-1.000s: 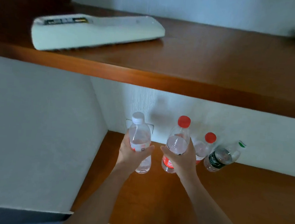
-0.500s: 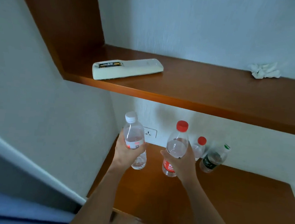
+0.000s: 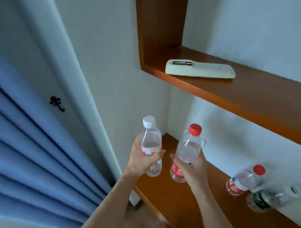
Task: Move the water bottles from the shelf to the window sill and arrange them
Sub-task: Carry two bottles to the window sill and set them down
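- The left hand is wrapped around the white-capped water bottle; the right hand grips the red-capped water bottle at its middle.
- Both bottles are off the lower shelf, at its left end.
- To carry them well, I would keep both grips firm at mid-body and the bottles apart.
- Each long axis runs near upright, caps up; the red-capped one leans slightly right.
- Two more bottles, the small red-capped bottle and the green-labelled bottle, wait on the shelf, blurred.
- The window sill is not in view.
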`<state>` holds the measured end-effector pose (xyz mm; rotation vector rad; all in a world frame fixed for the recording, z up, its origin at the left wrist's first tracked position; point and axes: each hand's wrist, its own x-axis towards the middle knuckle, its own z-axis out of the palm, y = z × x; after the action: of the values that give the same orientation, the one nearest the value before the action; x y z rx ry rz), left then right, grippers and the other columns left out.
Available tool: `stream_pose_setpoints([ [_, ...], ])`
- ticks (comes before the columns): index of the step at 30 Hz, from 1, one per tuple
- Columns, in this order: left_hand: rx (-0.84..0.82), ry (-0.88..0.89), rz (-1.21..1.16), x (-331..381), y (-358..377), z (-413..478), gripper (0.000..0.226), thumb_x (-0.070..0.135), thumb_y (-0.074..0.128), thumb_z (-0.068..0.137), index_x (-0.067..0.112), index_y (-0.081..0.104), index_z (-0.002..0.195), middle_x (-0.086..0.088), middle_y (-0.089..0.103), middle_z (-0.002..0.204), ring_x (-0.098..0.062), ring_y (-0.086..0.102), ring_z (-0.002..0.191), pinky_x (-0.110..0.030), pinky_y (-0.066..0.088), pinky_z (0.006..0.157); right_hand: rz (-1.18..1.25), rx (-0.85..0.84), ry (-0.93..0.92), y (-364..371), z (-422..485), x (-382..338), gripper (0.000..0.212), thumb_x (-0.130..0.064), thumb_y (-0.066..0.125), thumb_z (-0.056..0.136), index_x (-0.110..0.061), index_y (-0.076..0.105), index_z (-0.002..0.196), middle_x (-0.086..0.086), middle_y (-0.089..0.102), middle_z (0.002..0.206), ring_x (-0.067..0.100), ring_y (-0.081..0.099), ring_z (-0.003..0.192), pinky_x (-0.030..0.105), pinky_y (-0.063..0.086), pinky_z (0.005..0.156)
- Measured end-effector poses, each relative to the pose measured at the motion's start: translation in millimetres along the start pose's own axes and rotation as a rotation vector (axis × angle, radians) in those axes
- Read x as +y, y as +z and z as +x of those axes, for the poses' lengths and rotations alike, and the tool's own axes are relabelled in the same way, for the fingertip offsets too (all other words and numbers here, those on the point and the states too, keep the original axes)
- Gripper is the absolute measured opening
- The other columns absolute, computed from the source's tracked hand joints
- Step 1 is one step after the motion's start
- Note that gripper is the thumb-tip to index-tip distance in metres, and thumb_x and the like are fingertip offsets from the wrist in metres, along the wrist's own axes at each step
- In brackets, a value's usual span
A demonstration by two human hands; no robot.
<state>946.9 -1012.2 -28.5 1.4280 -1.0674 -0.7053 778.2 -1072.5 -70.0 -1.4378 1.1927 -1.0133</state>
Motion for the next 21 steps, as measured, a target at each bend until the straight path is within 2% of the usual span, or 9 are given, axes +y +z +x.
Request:
stream_pose_setpoints([
  [2, 0.071, -0.018, 0.008, 1, -15, -17, 0.055, 0.028, 0.083, 0.073, 0.011, 0.053, 0.116, -0.014, 0.063, 0.099, -0.030, 0.065, 0.092, -0.043, 0.059, 0.082, 0.035, -0.107, -0.014, 9, -5, -3, 0.084, -0.053, 0.086, 0.063, -0.031, 0.049, 0.135, -0.012, 0.064, 0.117, 0.014, 0.064, 0.108, 0.025, 0.054, 0.085],
  [5, 0.228, -0.079, 0.023, -1, -40, -52, 0.054, 0.026, 0.084, 0.073, 0.011, 0.055, 0.117, -0.014, 0.065, 0.100, -0.030, 0.066, 0.094, -0.045, 0.059, 0.085, 0.051, -0.279, -0.049, 28, -19, -9, 0.090, -0.049, 0.087, 0.064, -0.027, 0.047, 0.141, -0.006, 0.064, 0.123, 0.015, 0.063, 0.115, 0.033, 0.054, 0.095],
  [9, 0.463, -0.158, 0.011, -8, -78, -111, 0.059, 0.019, 0.083, 0.071, 0.014, 0.054, 0.122, -0.011, 0.068, 0.101, -0.022, 0.068, 0.095, -0.041, 0.057, 0.087, 0.059, -0.489, -0.070, 70, -48, -17, 0.080, -0.051, 0.091, 0.062, -0.029, 0.055, 0.131, -0.006, 0.068, 0.115, 0.017, 0.065, 0.110, 0.047, 0.056, 0.097],
  [13, 0.681, -0.211, 0.034, -6, -121, -173, 0.057, 0.020, 0.082, 0.069, 0.017, 0.054, 0.119, -0.003, 0.066, 0.092, -0.015, 0.066, 0.087, -0.036, 0.056, 0.082, 0.065, -0.718, -0.101, 126, -92, -29, 0.072, -0.040, 0.091, 0.067, -0.031, 0.054, 0.129, -0.010, 0.065, 0.114, 0.010, 0.062, 0.109, 0.033, 0.053, 0.097],
  [17, 0.910, -0.226, 0.047, 5, -161, -237, 0.055, 0.019, 0.082, 0.068, 0.018, 0.055, 0.116, -0.016, 0.065, 0.099, -0.025, 0.067, 0.091, -0.041, 0.057, 0.084, 0.038, -0.944, -0.172, 180, -142, -43, 0.062, -0.026, 0.090, 0.072, -0.030, 0.056, 0.124, -0.011, 0.066, 0.113, 0.002, 0.061, 0.108, 0.010, 0.047, 0.081],
  [19, 1.050, -0.232, 0.052, 8, -178, -276, 0.058, 0.021, 0.083, 0.067, 0.019, 0.055, 0.118, -0.016, 0.066, 0.103, -0.031, 0.067, 0.097, -0.044, 0.058, 0.086, 0.032, -1.062, -0.220, 206, -172, -47, 0.056, -0.026, 0.091, 0.071, -0.036, 0.058, 0.114, -0.013, 0.067, 0.106, -0.001, 0.063, 0.101, 0.011, 0.047, 0.079],
  [21, 1.177, -0.246, 0.061, 11, -194, -314, 0.060, 0.019, 0.084, 0.067, 0.017, 0.056, 0.121, -0.014, 0.068, 0.105, -0.030, 0.067, 0.098, -0.042, 0.059, 0.085, 0.037, -1.162, -0.256, 231, -202, -51, 0.054, -0.027, 0.092, 0.069, -0.034, 0.059, 0.112, -0.011, 0.069, 0.104, 0.001, 0.065, 0.099, 0.018, 0.050, 0.083],
])
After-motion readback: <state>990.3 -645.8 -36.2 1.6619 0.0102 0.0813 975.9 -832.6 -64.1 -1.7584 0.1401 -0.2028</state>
